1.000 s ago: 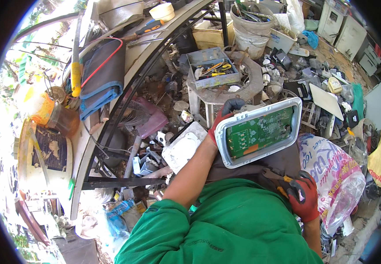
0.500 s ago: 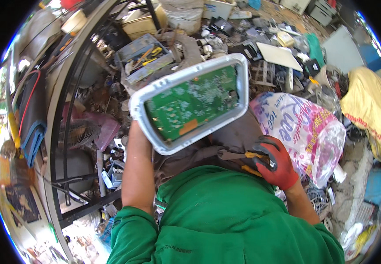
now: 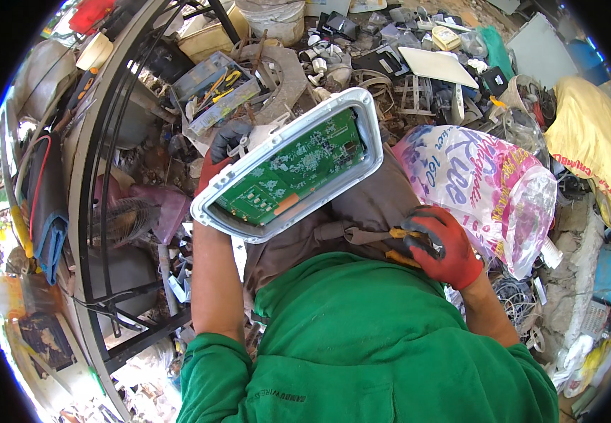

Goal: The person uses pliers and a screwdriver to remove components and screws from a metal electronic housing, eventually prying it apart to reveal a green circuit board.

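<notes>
My left hand (image 3: 224, 148), in a red glove with dark grey fingers, is closed on the far left edge of a pale grey plastic housing (image 3: 379, 151). The housing is tilted, its open side up, and a green circuit board (image 3: 298, 169) sits inside its rim. My right hand (image 3: 445, 247), gloved the same way, is curled around the yellow-orange handles of a pair of pliers (image 3: 397, 233). The metal jaws point left over my lap, below the housing and apart from it. The handles are spread, one partly hidden by the fingers.
A printed white-and-pink sack (image 3: 478, 190) stands to my right, with a yellow sack (image 3: 591, 130) beyond it. A tray of tools (image 3: 217, 88) lies ahead on the left. A metal frame (image 3: 87, 176) rises at my left. Scrap plastic parts cover the ground ahead.
The housing has shifted left and tilted more, bringing my left hand's glove into sight at its far edge. My right hand has barely moved and still holds the pliers.
</notes>
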`<state>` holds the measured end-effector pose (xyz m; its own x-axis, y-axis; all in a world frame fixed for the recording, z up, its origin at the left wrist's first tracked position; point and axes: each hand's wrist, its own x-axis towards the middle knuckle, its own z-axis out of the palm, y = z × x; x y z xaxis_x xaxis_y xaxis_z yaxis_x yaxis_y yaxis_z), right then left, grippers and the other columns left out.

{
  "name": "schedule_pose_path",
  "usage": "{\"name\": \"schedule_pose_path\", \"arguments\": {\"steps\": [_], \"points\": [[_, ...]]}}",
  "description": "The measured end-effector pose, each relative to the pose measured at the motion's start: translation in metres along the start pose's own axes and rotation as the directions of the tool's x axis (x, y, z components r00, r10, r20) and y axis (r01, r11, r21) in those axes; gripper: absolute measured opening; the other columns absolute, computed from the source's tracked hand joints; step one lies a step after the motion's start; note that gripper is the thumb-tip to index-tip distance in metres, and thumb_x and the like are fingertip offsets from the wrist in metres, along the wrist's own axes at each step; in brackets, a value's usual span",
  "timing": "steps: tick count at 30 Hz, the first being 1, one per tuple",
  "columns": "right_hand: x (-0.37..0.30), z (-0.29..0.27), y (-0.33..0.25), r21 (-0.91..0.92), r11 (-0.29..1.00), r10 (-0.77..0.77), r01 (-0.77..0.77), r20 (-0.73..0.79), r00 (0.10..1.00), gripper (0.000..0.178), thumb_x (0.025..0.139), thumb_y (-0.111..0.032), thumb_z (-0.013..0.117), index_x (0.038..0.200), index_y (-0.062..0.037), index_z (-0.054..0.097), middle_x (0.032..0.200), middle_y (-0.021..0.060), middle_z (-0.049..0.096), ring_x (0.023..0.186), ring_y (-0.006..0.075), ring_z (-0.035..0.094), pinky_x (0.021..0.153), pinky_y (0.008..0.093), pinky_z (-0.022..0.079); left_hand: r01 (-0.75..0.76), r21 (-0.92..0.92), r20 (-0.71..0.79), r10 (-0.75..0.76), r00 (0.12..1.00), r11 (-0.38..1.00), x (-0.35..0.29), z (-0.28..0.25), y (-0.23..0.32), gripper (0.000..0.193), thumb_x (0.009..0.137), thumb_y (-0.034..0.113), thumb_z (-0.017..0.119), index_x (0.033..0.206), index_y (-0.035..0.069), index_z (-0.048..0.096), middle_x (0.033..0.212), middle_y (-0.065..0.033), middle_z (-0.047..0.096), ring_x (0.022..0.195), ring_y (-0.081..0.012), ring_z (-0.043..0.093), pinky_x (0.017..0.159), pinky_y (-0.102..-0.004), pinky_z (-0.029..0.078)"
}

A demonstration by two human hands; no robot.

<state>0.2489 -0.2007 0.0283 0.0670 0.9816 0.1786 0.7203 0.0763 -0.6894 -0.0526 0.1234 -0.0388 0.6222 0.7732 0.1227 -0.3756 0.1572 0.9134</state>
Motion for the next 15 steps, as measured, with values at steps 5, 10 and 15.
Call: {"name": "schedule_pose_path", "arguments": {"steps": [5, 10, 15], "points": [[0.021, -0.018, 0.001, 0.202, 0.979, 0.035, -0.024, -0.053, 0.998, 0.041, 0.081, -0.002, 0.068, 0.121, 0.0007, 0.061, 0.117, 0.0176, 0.064, 0.107, 0.0317, 0.064, 0.094, 0.0392, 0.051, 0.054, 0.150, -0.036, -0.049, 0.998, 0.987, -0.013, 0.010, 0.015, 0.062, 0.084, 0.000, 0.068, 0.142, 0.001, 0.049, 0.131, -0.0086, 0.061, 0.121, -0.0185, 0.058, 0.107, -0.0332, 0.042], [0.091, -0.043, 0.002, 0.371, 0.927, 0.120, -0.059, -0.144, 0.982, 0.027, 0.096, -0.001, 0.053, 0.122, 0.0042, 0.059, 0.115, 0.0099, 0.065, 0.110, 0.0153, 0.060, 0.098, 0.0305, 0.048, 0.095, 0.087, -0.102, -0.086, 0.991, 0.992, -0.037, -0.004, 0.021, 0.055, 0.089, -0.004, 0.063, 0.142, 0.000, 0.047, 0.127, -0.0118, 0.062, 0.117, -0.0196, 0.061, 0.103, -0.0345, 0.048], [0.218, -0.034, 0.024, 0.488, 0.871, 0.006, 0.051, -0.115, 0.993, 0.025, 0.100, -0.005, 0.051, 0.123, 0.0012, 0.060, 0.115, 0.0060, 0.066, 0.105, 0.0135, 0.061, 0.097, 0.0294, 0.049, 0.109, 0.027, -0.273, -0.097, 0.957, 0.994, -0.069, -0.020, 0.021, 0.041, 0.095, 0.002, 0.063, 0.134, -0.003, 0.052, 0.117, -0.0109, 0.065, 0.109, -0.0187, 0.065, 0.096, -0.0325, 0.052]]}}
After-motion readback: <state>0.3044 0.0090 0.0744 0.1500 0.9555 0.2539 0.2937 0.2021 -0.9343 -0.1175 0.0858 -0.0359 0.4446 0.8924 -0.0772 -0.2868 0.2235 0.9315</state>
